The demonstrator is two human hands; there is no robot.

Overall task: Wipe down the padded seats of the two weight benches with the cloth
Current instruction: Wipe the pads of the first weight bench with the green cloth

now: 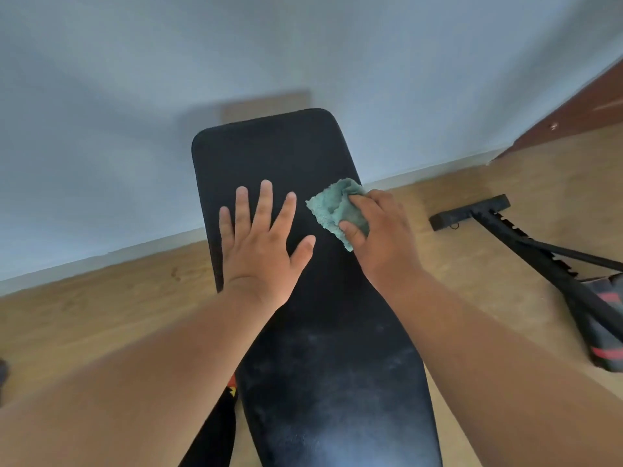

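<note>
A home workout room, by the look of it — black padded bench (279,156) on wood-look floor (101,305), plain pale wall (303,45) behind, second bench frame (526,237) alongside.

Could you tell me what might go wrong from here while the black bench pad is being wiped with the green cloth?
The cloth is bunched small in the right hand near the pad's right edge, so strokes may miss areas. The dusty smears on the near end of the bench pad could get skipped. The left hand lies flat on the pad and may leave fresh marks.

second bench (553,257) cropped (right edge), blurred
</note>
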